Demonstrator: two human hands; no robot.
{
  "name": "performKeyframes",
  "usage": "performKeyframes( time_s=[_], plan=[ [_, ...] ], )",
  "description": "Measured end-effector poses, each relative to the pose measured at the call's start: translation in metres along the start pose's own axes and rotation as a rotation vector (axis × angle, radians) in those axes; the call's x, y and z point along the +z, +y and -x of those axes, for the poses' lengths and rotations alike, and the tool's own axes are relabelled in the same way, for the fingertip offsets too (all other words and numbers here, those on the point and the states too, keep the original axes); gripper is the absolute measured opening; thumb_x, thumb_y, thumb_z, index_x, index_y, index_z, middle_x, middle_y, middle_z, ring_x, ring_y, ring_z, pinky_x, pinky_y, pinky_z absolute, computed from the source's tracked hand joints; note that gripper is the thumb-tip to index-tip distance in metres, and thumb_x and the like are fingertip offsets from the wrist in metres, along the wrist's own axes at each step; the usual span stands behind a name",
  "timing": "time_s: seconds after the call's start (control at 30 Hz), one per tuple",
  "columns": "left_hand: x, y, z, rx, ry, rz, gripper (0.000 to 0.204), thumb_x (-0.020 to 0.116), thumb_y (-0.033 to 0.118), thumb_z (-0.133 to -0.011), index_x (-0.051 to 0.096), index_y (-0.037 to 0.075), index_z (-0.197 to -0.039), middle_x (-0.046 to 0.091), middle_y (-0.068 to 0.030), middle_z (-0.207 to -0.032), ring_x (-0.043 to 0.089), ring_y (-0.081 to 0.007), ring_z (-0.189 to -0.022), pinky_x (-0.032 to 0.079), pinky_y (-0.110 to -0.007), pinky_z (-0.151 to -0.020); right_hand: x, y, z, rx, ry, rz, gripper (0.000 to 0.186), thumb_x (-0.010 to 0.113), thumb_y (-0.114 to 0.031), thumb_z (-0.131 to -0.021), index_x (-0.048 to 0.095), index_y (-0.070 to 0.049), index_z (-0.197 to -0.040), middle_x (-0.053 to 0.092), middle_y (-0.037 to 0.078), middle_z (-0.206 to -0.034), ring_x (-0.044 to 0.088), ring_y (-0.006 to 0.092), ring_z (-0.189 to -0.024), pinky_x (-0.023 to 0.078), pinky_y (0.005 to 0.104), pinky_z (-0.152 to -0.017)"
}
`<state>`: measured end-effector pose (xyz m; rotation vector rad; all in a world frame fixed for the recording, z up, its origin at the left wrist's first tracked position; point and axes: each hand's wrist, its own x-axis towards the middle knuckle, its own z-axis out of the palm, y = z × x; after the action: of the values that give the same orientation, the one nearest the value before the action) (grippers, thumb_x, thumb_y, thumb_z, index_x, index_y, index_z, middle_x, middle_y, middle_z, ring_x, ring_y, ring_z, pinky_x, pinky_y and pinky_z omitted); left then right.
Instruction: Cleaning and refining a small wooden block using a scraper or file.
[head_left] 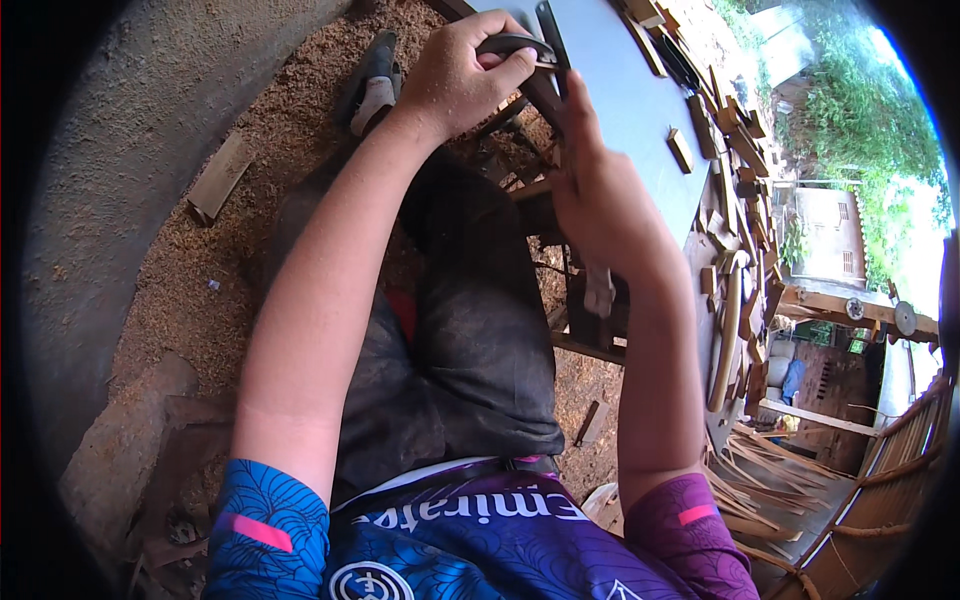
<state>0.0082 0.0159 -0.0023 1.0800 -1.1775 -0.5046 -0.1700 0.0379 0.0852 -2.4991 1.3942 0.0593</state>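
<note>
left hand [462,75] clenched around dark tool handle [515,45] | right hand [600,195] flat, fingers extended, against grey board [620,90] | sawdust floor [230,250] | wood offcuts [735,150] along bench edge

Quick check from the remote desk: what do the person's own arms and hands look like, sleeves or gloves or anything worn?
Both hands are bare: no gloves, rings or watch show on the left hand or the right hand. The forearms are bare too. The left sleeve is short, blue with a dark line pattern and a pink bar. The right sleeve is short, purple-pink with a pink bar.
</note>
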Motion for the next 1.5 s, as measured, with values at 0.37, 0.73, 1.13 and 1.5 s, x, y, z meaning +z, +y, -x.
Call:
performKeyframes(
  time_s=[0.37, 0.73, 1.13, 1.5],
  plan=[
    [0.002, 0.002, -0.001, 0.020, 0.010, 0.012, 0.015, 0.067, 0.019, -0.087, 0.068, 0.005, -0.090, 0.056, 0.0018, -0.066, 0.052, -0.0055, -0.061, 0.043, -0.024, -0.056, -0.008, -0.012, 0.004, 0.070, -0.068, -0.037, 0.084, 0.051, 0.000, -0.083, 0.007, -0.009, -0.154, 0.063, 0.033, -0.106, 0.062, 0.0507, -0.092, 0.049, 0.0537, -0.080],
    [0.003, -0.001, -0.002, -0.026, -0.035, 0.052, 0.013, 0.068, 0.019, -0.088, 0.068, 0.007, -0.090, 0.049, 0.0097, -0.065, 0.043, -0.0001, -0.059, 0.035, -0.019, -0.054, -0.002, -0.002, 0.003, 0.021, -0.006, -0.094, 0.086, 0.052, 0.001, -0.082, 0.008, -0.011, -0.155, 0.064, 0.033, -0.104, 0.063, 0.0502, -0.088, 0.049, 0.0530, -0.079],
    [0.004, -0.012, -0.001, 0.018, -0.021, 0.037, 0.012, 0.069, 0.019, -0.087, 0.068, 0.007, -0.090, 0.047, 0.0101, -0.064, 0.042, 0.0008, -0.060, 0.034, -0.018, -0.053, 0.009, -0.002, 0.014, 0.005, 0.048, -0.073, 0.085, 0.052, 0.000, -0.083, 0.006, -0.009, -0.154, 0.064, 0.034, -0.088, 0.062, 0.0513, -0.084, 0.048, 0.0554, -0.078],
    [0.004, -0.006, -0.004, -0.027, -0.048, 0.049, 0.015, 0.068, 0.019, -0.088, 0.069, 0.005, -0.092, 0.056, 0.0077, -0.069, 0.043, -0.0001, -0.059, 0.035, -0.018, -0.052, -0.004, -0.007, 0.028, 0.114, -0.062, -0.104, 0.091, 0.049, 0.003, -0.080, 0.001, -0.014, -0.155, 0.062, 0.032, -0.075, 0.063, 0.0479, -0.072, 0.047, 0.0541, -0.070]
  ],
)
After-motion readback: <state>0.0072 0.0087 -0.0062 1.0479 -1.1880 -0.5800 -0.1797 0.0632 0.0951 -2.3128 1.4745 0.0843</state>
